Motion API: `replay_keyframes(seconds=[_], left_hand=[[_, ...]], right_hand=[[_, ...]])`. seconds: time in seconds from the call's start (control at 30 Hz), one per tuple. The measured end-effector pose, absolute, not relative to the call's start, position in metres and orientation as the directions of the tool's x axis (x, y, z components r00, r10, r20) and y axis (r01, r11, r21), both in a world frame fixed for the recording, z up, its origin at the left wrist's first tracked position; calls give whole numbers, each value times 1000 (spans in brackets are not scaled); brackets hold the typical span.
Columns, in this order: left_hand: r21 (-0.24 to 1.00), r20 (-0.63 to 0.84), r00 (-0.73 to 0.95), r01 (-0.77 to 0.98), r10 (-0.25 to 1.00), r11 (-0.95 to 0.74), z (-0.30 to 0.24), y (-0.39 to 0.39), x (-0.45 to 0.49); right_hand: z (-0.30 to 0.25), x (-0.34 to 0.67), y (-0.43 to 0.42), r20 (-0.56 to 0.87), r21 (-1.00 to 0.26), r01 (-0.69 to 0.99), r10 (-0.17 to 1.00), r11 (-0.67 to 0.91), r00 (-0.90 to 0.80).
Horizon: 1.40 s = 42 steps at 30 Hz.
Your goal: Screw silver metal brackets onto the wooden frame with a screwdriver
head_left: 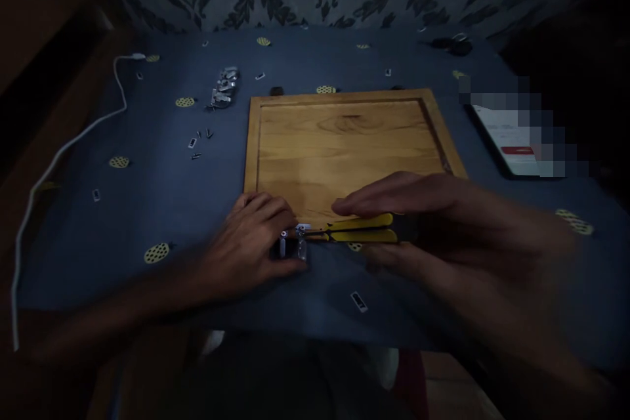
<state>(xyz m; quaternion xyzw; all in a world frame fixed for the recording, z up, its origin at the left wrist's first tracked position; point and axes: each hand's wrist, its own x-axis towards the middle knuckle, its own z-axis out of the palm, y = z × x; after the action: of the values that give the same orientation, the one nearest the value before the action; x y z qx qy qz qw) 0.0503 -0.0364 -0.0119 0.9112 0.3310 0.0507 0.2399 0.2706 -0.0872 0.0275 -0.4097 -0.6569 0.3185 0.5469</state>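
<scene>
My left hand [258, 233] is closed at the near-left edge of a wooden board [344, 157] with a groove round its border. Its fingers and thumb hold a small shiny fitting [302, 248] against that edge; part of it is hidden by the fingers. My right hand [457, 236], slightly blurred, curls around a screwdriver [364, 235] with a yellow and black handle. The screwdriver lies almost level, its thin shaft pointing left. Its tip meets the fitting beside my left fingers.
Several loose screws [197, 156] lie left of the board, with a heap of shiny wrapped fittings [225, 87] behind them. A white cable [73, 139] runs down the left side. At right lies a phone [512, 144]; dark-handled scissors [455, 44] are at the back right.
</scene>
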Motion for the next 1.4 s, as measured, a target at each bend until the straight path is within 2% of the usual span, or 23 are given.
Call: replay_keyframes(seconds=[0.1,0.3,0.4,0.53,0.63,0.83,1.07,1.27,1.4], left_hand=[[452,-30,782,566,622,-690,-15,-36,49],[412,9,783,564,622,-716,-21,-33,48],[416,7,779,568,627,-710,-21,-33,49],[441,4,767,574,642,-690,-18,-35,50],[464,-6,766,571,642,-677,-15,-35,51],[461,-5,762,577,648,-675,-15,-36,53],[462,17,772,557,635,-690,-20,-35,51],[465,51,787,526,614,-712,-24,-34,49],[483,47,785,524,618,-702,-25,-34,48]], right_hand=[[25,271,-84,416,-889,193,909,415,-36],[27,269,-94,355,-920,134,928,368,-110],[29,266,-100,371,-905,174,920,388,-122],[29,260,-99,390,-889,252,920,383,-22],[29,256,-96,369,-902,247,929,354,16],[31,261,-102,349,-892,284,935,352,-62],[26,263,-103,455,-816,400,891,418,-4],[27,262,-108,503,-743,486,863,460,-49],[28,260,-114,582,-711,523,810,469,65]])
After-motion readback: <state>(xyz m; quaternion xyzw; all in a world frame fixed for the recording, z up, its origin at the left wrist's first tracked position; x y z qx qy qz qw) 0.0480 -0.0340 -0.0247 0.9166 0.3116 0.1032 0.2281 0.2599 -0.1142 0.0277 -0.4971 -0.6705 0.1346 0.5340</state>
